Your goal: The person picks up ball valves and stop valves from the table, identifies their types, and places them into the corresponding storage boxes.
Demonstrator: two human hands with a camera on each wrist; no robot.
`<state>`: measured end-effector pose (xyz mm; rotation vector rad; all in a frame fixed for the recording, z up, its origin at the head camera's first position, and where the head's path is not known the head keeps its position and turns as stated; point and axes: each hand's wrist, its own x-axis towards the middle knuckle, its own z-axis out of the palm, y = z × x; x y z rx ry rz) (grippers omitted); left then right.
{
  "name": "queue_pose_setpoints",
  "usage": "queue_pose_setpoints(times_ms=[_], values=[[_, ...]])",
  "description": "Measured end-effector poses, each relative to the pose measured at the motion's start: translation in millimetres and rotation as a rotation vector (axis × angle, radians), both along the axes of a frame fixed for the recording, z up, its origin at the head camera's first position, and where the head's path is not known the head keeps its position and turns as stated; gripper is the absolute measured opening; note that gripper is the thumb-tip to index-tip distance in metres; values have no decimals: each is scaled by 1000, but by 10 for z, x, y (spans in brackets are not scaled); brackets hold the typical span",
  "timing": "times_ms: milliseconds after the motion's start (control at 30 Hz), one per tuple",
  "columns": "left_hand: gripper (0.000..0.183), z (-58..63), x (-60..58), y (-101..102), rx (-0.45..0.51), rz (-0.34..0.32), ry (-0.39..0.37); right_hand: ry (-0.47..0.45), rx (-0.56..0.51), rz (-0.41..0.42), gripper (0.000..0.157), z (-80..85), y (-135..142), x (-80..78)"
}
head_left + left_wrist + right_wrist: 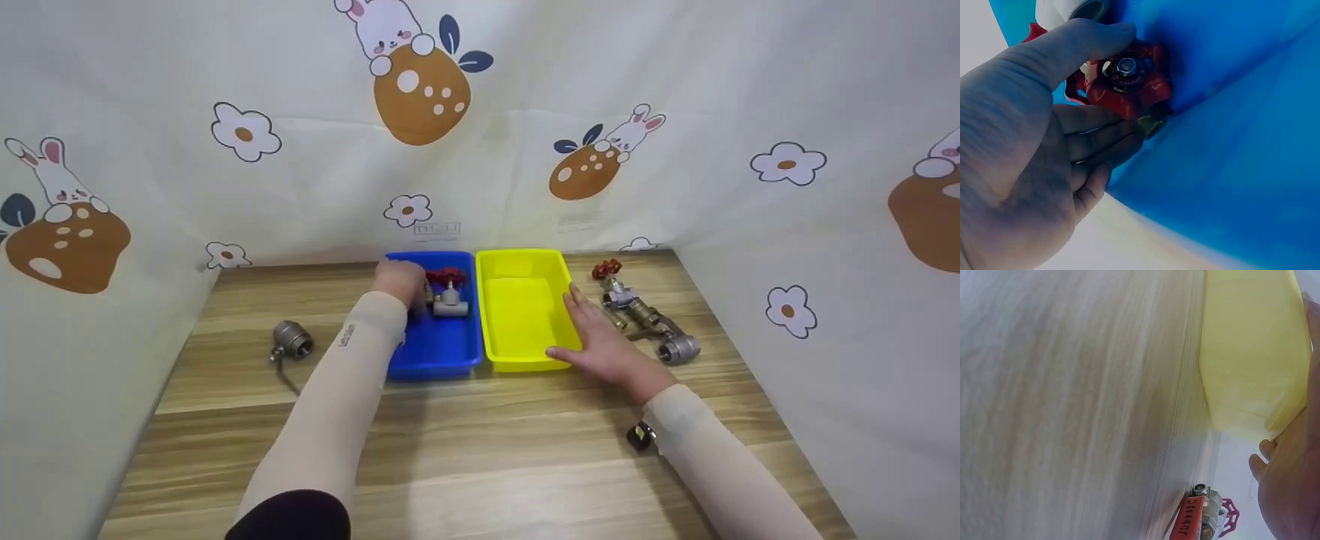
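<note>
My left hand [401,279] reaches into the blue tray [435,367] at its far left corner. In the left wrist view, its thumb and fingers grip a valve with a red handwheel [1129,93]; the lower part of that valve is mostly hidden. Beside it in the tray lies another grey valve [451,304] with a red handwheel. My right hand [606,349] is at the right side of the yellow tray [525,315], its fingers extended along the rim and its thumb over the near right corner. Nothing lies in the yellow tray.
A ball valve [292,340] with a lever lies on the wooden table left of the blue tray. To the right of my right hand are a red-wheeled valve [619,296] and a ball valve [679,349], among several fittings. A patterned cloth [510,150] hangs behind.
</note>
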<state>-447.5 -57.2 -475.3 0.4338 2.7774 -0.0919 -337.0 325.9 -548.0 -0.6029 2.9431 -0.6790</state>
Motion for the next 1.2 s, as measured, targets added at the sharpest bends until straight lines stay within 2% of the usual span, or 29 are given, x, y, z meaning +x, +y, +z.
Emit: queue_pose_setpoints(times_ms=[100,200,267,367,533,667,933,1067,1200], values=[[54,25,11,-1,11,6,-17,3,-3,4,119,-3,2,-5],[41,56,33,-9,44,16,-16,0,-11,4,119,-2,6,-3],[32,67,48,-32,73,19,4,-2,-13,3,120,2,7,-1],[31,56,61,-100,122,12,48,0,-11,8,119,5,7,2],[59,13,102,-263,238,-30,119,-10,-18,4,119,12,4,7],[81,-30,202,-424,327,-26,134,-18,-21,-4,119,12,3,4],[106,-252,540,-773,555,41,71,-11,-12,-5,119,-1,0,-10],[127,-363,718,-859,604,34,86,-12,-12,-12,120,-6,6,-9],[140,-451,857,-864,608,13,87,-11,-14,-16,120,-16,6,-14]])
